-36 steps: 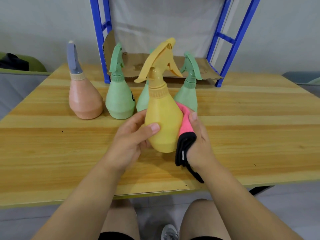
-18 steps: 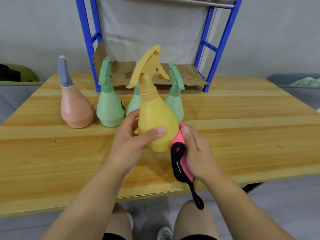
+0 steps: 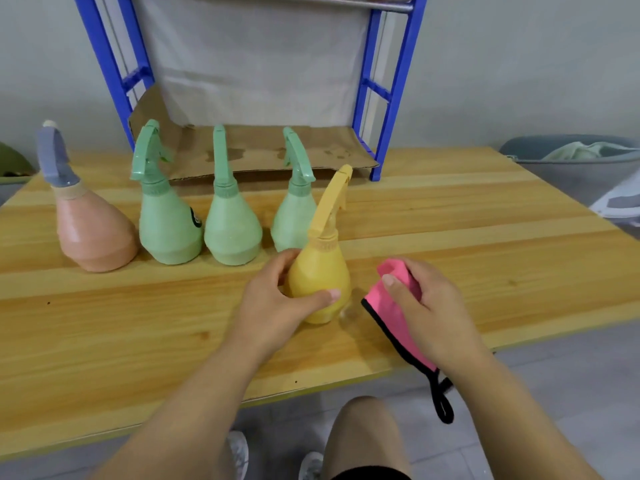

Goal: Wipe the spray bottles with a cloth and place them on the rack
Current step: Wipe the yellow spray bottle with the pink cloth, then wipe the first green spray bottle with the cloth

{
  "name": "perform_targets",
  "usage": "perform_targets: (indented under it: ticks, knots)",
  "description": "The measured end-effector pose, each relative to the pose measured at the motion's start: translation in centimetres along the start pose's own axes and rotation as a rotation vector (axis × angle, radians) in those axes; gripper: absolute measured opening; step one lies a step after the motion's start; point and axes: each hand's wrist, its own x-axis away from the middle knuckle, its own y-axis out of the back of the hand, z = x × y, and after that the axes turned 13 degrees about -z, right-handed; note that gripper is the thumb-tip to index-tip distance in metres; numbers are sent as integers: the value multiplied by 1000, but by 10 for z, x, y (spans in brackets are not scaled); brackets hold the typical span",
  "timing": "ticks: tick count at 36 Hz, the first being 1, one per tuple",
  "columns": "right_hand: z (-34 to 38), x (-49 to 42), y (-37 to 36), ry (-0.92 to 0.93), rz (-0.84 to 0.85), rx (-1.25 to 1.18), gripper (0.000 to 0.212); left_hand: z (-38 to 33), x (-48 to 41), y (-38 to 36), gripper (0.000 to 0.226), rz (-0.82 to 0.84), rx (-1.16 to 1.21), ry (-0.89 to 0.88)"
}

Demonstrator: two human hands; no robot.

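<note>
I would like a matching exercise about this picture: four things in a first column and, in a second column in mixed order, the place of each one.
Column A
1. yellow spray bottle
2. pink cloth
3. peach spray bottle
4. cardboard sheet

Column B
a. at the bottom of the blue rack
b. held in the right hand
c. far left of the row on the table
d. in the grip of the left hand

Pairs: 1-d, 2-b, 3-c, 4-a

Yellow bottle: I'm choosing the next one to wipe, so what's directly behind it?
A green spray bottle stands behind the yellow bottle, which covers its lower right side and base edge.
</note>
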Motion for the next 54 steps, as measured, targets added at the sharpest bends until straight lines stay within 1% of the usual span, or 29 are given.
perform_targets:
  ticks: [2, 8, 12, 13, 17, 22, 27, 29, 32, 35, 39, 45, 49, 54]
  knots:
    - [-4, -1, 6, 3, -20, 23, 28, 1, 0, -8, 69, 3, -22, 13]
    - [-15, -6, 20, -30, -85, 44, 30, -10, -4, -32, 69, 5, -115, 16]
    - [-20, -10, 26, -49, -126, 53, 31, -18, -9, -41, 84, 24, -160, 23]
    - [-21, -12, 27, -54, -128, 57, 33, -20, -9, -42, 84, 39, -153, 34]
    - [-23, -16, 31, -65, -127, 62, 34, -23, -10, -40, 61, 106, -128, 20]
    - [-24, -20, 35, -56, -111, 64, 34, -23, -11, -36, 53, 90, -173, -44]
    - [-27, -28, 36, -57, -114, 75, 37, -23, -14, -45, 41, 59, -294, -142]
    - [-28, -31, 36, -48, -117, 82, 38, -23, -17, -51, 45, 45, -354, -177]
    - [-29, -36, 36, -47, -133, 83, 40, -24, -24, -61, 56, 13, -444, -234]
    - [-29, -42, 38, -39, -148, 91, 38, -27, -32, -71, 57, 3, -555, -306]
    - [-32, -48, 43, -41, -136, 114, 39, -35, -45, -84, 56, 3, -660, -350]
    - [-38, -55, 45, -45, -117, 202, 41, -51, -63, -104, 55, 61, -818, -357]
    - [-38, -58, 46, -25, -114, 240, 41, -55, -71, -108, 52, 122, -845, -348]
    - [-36, -58, 44, -12, -110, 246, 39, -53, -70, -96, 55, 194, -847, -353]
